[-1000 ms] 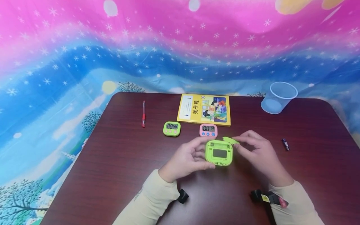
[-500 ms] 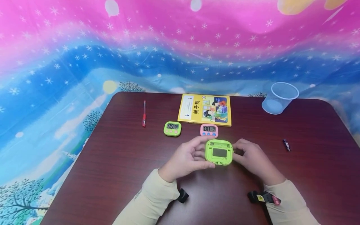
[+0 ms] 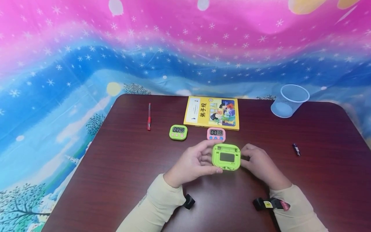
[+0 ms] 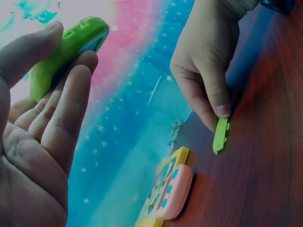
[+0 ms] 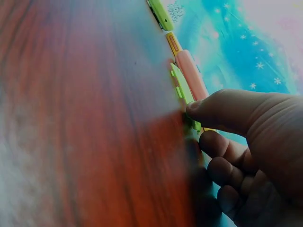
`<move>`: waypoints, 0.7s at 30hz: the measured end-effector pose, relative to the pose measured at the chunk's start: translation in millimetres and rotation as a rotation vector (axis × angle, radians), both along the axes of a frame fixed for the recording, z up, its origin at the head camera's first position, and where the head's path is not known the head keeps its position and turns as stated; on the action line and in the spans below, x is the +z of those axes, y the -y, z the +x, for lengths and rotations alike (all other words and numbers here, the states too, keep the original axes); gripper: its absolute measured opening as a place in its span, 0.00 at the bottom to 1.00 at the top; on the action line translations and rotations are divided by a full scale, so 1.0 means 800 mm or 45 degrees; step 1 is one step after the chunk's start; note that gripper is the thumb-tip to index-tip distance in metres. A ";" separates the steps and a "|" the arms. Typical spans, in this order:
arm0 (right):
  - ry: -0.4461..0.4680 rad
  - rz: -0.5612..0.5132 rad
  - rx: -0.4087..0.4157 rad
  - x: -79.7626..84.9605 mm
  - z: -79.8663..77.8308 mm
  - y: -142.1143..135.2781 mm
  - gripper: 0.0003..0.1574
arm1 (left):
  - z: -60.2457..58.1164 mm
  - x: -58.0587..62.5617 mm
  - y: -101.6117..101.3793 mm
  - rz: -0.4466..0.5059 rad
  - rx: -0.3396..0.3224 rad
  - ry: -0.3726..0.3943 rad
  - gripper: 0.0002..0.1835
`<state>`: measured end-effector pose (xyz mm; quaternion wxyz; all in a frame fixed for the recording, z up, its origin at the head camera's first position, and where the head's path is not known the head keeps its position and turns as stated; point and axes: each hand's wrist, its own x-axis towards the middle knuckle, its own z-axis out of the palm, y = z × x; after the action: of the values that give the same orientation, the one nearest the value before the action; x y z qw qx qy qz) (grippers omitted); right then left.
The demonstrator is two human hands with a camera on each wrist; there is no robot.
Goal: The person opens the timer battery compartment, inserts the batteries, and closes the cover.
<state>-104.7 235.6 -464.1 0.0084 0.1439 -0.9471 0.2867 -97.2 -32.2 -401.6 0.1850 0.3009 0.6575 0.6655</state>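
Observation:
My left hand [image 3: 192, 162] grips a green digital timer [image 3: 227, 157] by its left side, thumb below and fingers above. Its back faces up, showing an uncovered battery slot with a spring and a dark rectangle. My right hand [image 3: 261, 166] is just right of the timer. In the left wrist view it pinches a small green battery cover [image 4: 220, 136] between thumb and fingers, low by the table. The right wrist view shows that cover [image 5: 184, 85] at the thumb tip; in the head view it is hidden.
Beyond the hands lie a pink timer [image 3: 216, 133], another green timer [image 3: 178, 132] and a yellow book [image 3: 211, 112]. A red pen [image 3: 149, 117] is at the left. At the right are a small battery [image 3: 296, 149] and a pale mesh basket [image 3: 282, 109] near the far edge.
The right hand, with the battery cover, has come away from the timer's top right corner and dropped lower beside it. The left hand and timer have hardly moved.

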 end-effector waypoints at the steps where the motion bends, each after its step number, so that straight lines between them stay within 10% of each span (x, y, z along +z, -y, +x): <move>1: 0.000 -0.001 0.000 0.000 0.000 0.000 0.07 | 0.000 0.000 0.000 0.000 -0.001 -0.003 0.41; 21: -0.037 -0.047 -0.173 0.012 0.002 -0.031 0.14 | 0.000 -0.002 0.000 0.006 0.014 0.019 0.41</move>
<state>-103.4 260.7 -454.5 0.0442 0.0831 -0.9490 0.3008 -97.4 -32.5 -402.8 0.1856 0.2928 0.6561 0.6704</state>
